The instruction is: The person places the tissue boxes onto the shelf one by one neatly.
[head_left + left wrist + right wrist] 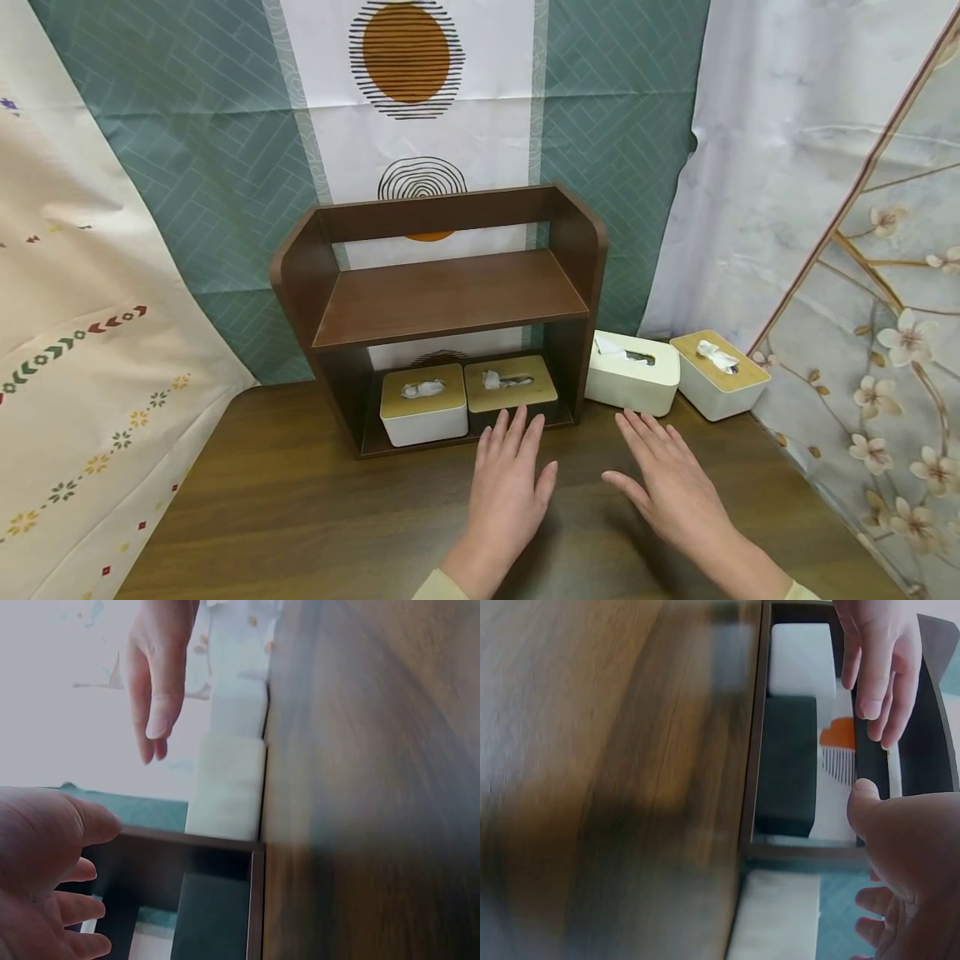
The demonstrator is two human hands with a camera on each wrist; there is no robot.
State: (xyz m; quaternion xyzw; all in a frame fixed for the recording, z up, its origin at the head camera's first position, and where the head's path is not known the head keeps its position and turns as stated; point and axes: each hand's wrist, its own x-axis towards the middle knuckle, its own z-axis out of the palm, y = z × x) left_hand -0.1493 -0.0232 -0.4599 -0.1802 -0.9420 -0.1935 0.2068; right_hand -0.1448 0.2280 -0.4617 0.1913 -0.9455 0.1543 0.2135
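My left hand (506, 492) hovers above the table before the shelf's lower right part, fingers straight and thumb out, holding nothing. To its right my right hand (671, 483) is also stretched out and holds nothing, in front of the white tissue box (633, 387). On the lower shelf sit a white tissue box with a wooden lid (427, 417) and, beside it, a dark tissue box with a wooden lid (517, 385). In the left wrist view the left hand's thumb and fingers (90, 817) are spread apart.
A dark brown two-tier shelf (450, 292) stands at the back of the wooden table (300, 517). Right of it, another white tissue box with a wooden lid (723, 375) sits by the floral curtain (885, 375). A patterned cloth (217, 167) hangs behind.
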